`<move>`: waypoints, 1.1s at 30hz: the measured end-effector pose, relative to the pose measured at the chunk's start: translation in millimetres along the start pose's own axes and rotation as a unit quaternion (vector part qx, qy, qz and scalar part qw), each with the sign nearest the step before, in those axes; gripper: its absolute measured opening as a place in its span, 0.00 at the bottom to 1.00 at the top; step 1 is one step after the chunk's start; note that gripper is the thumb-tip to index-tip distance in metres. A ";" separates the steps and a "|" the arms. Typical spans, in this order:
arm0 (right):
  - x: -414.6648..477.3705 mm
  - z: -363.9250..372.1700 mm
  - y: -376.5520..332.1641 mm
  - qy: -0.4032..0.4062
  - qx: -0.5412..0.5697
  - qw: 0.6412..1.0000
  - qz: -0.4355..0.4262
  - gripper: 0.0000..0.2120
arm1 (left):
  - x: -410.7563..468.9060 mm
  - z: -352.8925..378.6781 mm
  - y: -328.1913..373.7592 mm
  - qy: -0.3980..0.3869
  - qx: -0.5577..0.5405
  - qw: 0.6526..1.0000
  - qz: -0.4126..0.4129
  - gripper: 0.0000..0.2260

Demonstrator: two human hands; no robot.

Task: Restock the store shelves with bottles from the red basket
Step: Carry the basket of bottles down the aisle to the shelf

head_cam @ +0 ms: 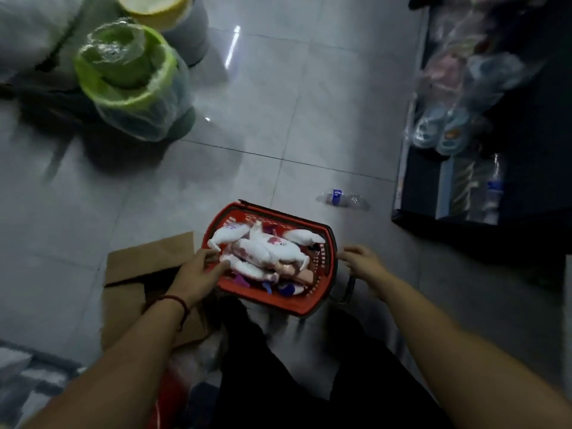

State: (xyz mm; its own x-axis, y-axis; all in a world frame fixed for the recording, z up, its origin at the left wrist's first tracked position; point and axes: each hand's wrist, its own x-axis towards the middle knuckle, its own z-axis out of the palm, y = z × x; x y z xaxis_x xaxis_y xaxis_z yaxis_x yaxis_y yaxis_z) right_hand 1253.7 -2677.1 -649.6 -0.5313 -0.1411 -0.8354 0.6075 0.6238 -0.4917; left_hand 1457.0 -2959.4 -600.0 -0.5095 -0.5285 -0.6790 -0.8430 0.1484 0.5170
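A red basket [322,292] stands on the tiled floor in front of my legs, filled with several white bottles [272,247] bearing pink and purple marks. My left hand [198,270] reaches over the basket's left rim, fingers lying against the white bottles; a grip is not plain. My right hand [360,260] hovers just right of the basket's rim, fingers loosely spread, holding nothing. The dark store shelf [411,193] stands at the right.
A clear plastic water bottle [342,199] lies on the floor between basket and shelf. The shelf holds small slippers [439,131] and bagged goods. A flattened cardboard box [139,270] lies left of the basket. Stacked green and yellow bins [130,78] stand at upper left.
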 end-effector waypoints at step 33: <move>227.0 99.1 175.6 0.140 0.030 0.978 0.153 0.23 | 361.2 44.1 -157.4 -0.046 0.041 0.984 -0.166 0.24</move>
State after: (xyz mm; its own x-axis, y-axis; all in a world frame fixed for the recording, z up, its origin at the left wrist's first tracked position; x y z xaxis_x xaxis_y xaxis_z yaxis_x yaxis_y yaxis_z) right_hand 1298.2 -2675.8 -949.9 -0.4550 0.2666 -0.8497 0.7924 0.5565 -0.2497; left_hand 1398.1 -3136.8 -949.7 -0.2130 -0.4819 -0.8499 -0.9750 0.0479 0.2172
